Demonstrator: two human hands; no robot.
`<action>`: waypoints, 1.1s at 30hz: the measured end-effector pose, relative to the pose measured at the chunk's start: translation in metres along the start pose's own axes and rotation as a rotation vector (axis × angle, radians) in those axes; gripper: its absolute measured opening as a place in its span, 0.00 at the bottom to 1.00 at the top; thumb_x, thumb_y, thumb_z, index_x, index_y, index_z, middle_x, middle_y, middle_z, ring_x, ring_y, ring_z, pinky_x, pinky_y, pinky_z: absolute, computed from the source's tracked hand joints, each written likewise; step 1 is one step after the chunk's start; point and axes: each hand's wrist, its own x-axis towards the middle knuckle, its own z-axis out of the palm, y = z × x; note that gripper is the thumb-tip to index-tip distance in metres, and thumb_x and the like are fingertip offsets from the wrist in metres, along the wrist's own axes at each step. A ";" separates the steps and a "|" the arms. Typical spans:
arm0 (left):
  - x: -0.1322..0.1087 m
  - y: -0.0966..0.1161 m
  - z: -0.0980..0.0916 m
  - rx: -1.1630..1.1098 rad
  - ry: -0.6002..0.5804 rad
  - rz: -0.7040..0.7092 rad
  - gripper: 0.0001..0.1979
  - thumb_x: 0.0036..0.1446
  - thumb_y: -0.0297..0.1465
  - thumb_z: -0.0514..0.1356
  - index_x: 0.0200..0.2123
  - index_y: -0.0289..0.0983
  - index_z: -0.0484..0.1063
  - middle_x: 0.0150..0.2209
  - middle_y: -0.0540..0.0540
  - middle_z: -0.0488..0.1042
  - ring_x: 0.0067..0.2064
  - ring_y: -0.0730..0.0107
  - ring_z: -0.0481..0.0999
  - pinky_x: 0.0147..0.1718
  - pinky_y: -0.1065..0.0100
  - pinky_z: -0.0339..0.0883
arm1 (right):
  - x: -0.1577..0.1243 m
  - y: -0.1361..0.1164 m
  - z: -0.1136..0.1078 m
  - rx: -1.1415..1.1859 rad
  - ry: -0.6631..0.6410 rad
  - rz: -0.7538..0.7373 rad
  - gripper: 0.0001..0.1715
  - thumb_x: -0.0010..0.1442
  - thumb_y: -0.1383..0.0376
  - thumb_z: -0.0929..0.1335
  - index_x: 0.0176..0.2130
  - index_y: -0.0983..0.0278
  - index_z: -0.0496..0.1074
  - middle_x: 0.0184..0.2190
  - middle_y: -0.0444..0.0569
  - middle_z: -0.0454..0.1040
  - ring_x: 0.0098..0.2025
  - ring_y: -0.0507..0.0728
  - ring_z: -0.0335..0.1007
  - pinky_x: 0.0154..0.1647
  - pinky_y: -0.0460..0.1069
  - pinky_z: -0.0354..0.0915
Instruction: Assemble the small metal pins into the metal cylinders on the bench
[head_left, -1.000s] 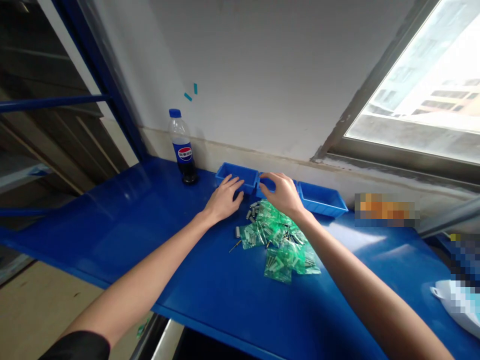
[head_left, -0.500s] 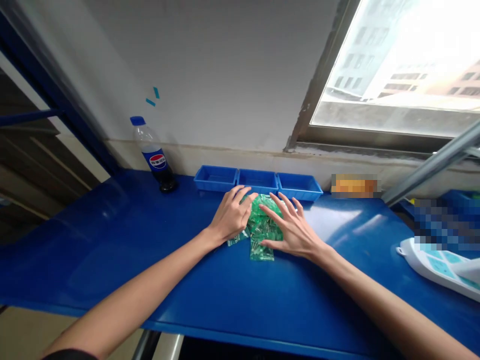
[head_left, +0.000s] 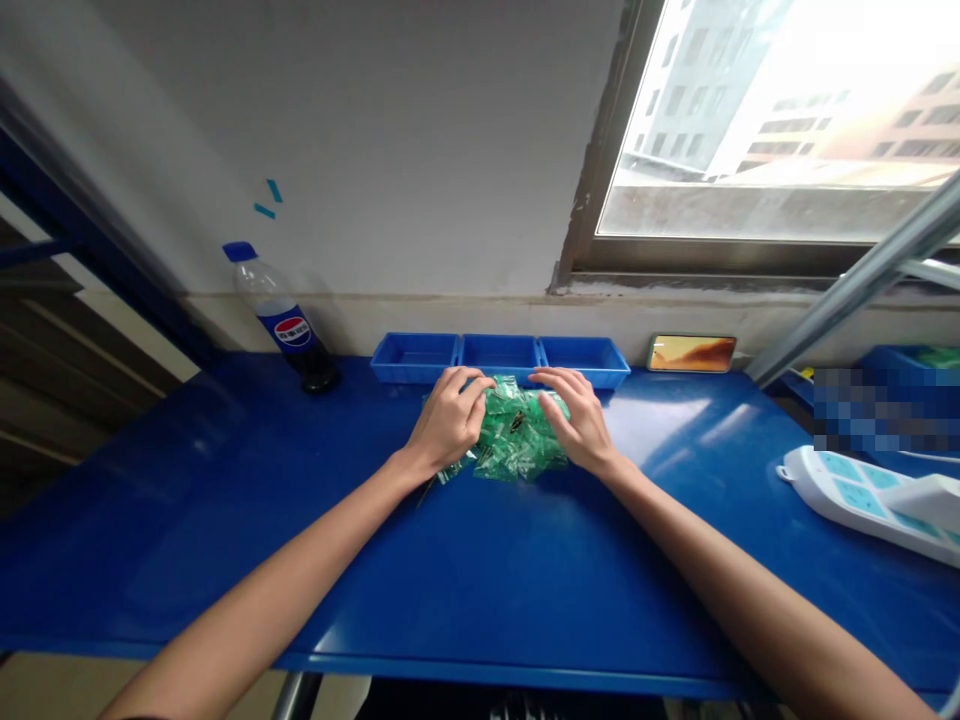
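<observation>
A pile of small clear-and-green plastic packets (head_left: 517, 445) lies on the blue table, with thin pieces inside that are too small to name. My left hand (head_left: 448, 420) rests against the pile's left side, palm down, its fingers bent but not closed on a packet. At the right side is my right hand (head_left: 577, 415), thumb apart from the stretched fingers, cupped along the packets. Both hands partly cover the pile. Just behind it, three joined blue trays (head_left: 499, 352) stand in a row by the wall.
A cola bottle (head_left: 289, 325) stands at the back left of the blue table (head_left: 480, 580). A phone (head_left: 691, 353) leans on the wall at the back right. To the right lie a white power strip (head_left: 862, 490) and a metal pole (head_left: 847, 285).
The packets have been pushed together into a more compact heap, and the lower ones have moved back. My right hand's spread fingers have drawn closer together. The view has shifted slightly right.
</observation>
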 end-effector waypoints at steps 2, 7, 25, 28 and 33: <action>-0.011 0.009 -0.004 0.004 -0.028 0.011 0.17 0.69 0.29 0.51 0.56 0.41 0.72 0.55 0.39 0.72 0.60 0.54 0.68 0.62 0.50 0.65 | -0.002 0.003 -0.001 0.088 0.136 0.222 0.24 0.71 0.51 0.58 0.51 0.58 0.76 0.52 0.53 0.79 0.57 0.65 0.70 0.62 0.62 0.62; -0.027 0.016 0.001 0.095 -0.088 0.151 0.18 0.69 0.30 0.52 0.59 0.42 0.70 0.57 0.37 0.69 0.63 0.50 0.64 0.60 0.48 0.64 | -0.005 0.011 0.015 0.309 0.225 0.534 0.25 0.68 0.46 0.59 0.48 0.59 0.72 0.49 0.52 0.78 0.53 0.64 0.71 0.56 0.57 0.66; 0.001 -0.011 -0.008 -0.010 0.031 0.010 0.13 0.69 0.28 0.51 0.43 0.37 0.76 0.42 0.42 0.78 0.47 0.59 0.75 0.51 0.56 0.70 | -0.002 0.027 0.010 0.219 0.213 0.458 0.14 0.61 0.52 0.66 0.37 0.60 0.69 0.37 0.50 0.77 0.39 0.60 0.72 0.44 0.54 0.67; -0.003 -0.015 -0.007 0.001 0.028 0.012 0.11 0.67 0.27 0.53 0.41 0.36 0.76 0.40 0.43 0.79 0.45 0.59 0.75 0.49 0.56 0.71 | 0.000 0.026 0.002 0.085 0.209 0.420 0.12 0.58 0.55 0.69 0.37 0.61 0.70 0.33 0.48 0.75 0.34 0.58 0.70 0.40 0.53 0.65; -0.005 -0.012 0.001 0.022 0.035 0.007 0.10 0.66 0.26 0.54 0.42 0.36 0.77 0.41 0.42 0.79 0.45 0.59 0.75 0.49 0.56 0.71 | 0.000 0.025 -0.005 0.070 0.094 0.450 0.14 0.59 0.53 0.70 0.35 0.60 0.70 0.22 0.41 0.70 0.24 0.54 0.65 0.30 0.49 0.60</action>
